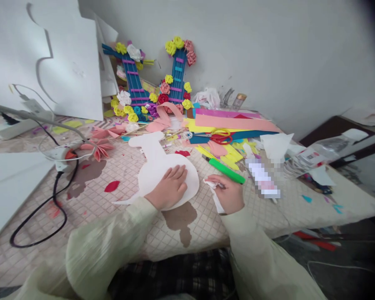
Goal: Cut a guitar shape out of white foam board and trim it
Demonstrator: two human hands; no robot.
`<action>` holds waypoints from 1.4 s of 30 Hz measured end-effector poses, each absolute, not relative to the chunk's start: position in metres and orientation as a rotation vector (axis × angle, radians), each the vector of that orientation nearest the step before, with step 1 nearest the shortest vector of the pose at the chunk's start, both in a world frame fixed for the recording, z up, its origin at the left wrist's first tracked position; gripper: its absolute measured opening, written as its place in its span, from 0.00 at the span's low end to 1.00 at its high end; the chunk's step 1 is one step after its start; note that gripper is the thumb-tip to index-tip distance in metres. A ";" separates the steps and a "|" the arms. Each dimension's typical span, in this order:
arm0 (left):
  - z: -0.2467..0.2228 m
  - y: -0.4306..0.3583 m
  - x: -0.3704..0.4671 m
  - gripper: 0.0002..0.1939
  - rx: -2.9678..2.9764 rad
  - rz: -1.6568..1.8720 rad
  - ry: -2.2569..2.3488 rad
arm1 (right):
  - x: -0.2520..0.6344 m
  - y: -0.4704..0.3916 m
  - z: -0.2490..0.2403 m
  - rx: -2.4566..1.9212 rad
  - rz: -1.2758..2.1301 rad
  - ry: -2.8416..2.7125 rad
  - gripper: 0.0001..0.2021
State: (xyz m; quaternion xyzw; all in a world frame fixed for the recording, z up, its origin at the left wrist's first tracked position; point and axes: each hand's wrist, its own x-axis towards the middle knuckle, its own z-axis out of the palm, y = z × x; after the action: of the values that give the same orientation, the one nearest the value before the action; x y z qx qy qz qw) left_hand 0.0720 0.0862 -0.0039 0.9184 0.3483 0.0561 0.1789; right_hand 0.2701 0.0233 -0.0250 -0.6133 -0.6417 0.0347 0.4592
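A white guitar-shaped cutout (pixel 150 173) lies on the patterned tablecloth (pixel 112 225). My left hand (pixel 168 187) rests flat on its rounded body, fingers spread a little and pointing up to the right. Just right of the cutout, my right hand (pixel 227 193) is closed around a crumpled white tissue (pixel 217 200), which sticks out to the left and below the fingers. A bright green marker or knife (pixel 227 171) with a dark end lies above my right hand. Red scissors (pixel 221 136) rest on coloured paper strips (pixel 234 121) further back.
Two blue guitar shapes with paper flowers (pixel 177 77) lean on the wall. White boards (pixel 71 71) stand at the back left. A black cable (pixel 39 245) loops at the left. A plastic bottle (pixel 315 154) and a blurred phone-like item (pixel 262 177) lie at the right.
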 end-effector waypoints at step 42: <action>0.011 0.092 0.040 0.25 2.711 -0.155 0.553 | 0.231 0.002 -0.038 -1.419 0.098 -1.840 0.21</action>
State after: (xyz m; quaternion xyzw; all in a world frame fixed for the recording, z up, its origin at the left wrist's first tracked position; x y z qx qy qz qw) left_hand 0.0401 0.0922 0.0115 0.9616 0.1962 -0.0551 0.1840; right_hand 0.2312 0.0015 -0.0383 -0.5602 -0.7261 0.0388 0.3967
